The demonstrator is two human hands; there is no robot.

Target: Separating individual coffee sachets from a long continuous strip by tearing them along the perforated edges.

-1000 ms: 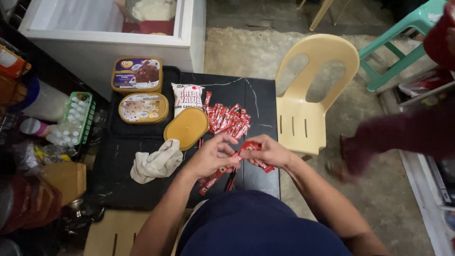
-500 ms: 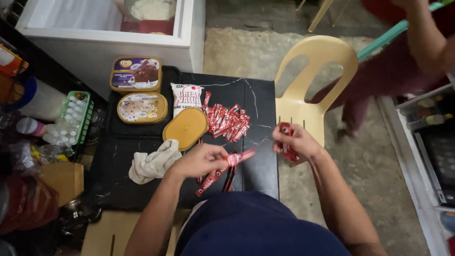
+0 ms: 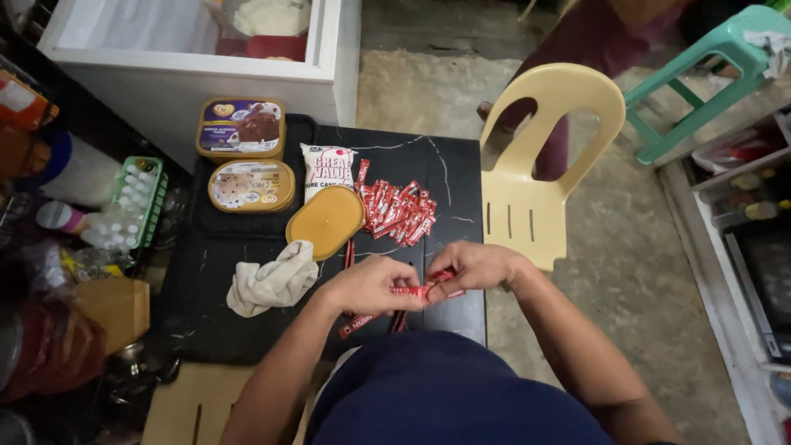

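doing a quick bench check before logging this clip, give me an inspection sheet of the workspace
surface: black marble-look tabletop, white veins, partly bare.
job's things: strip of small red sachets held between both hands; loose pile of red sachets farther back.
clutter: two oval ice cream tubs, yellow oval plastic lid, white printed pouch, crumpled cream cloth.
fingers: left hand and right hand both pinch the strip.
cables: nothing seen.
surroundings: white chest freezer, cream plastic chair, green plastic stool, green egg tray, concrete floor.
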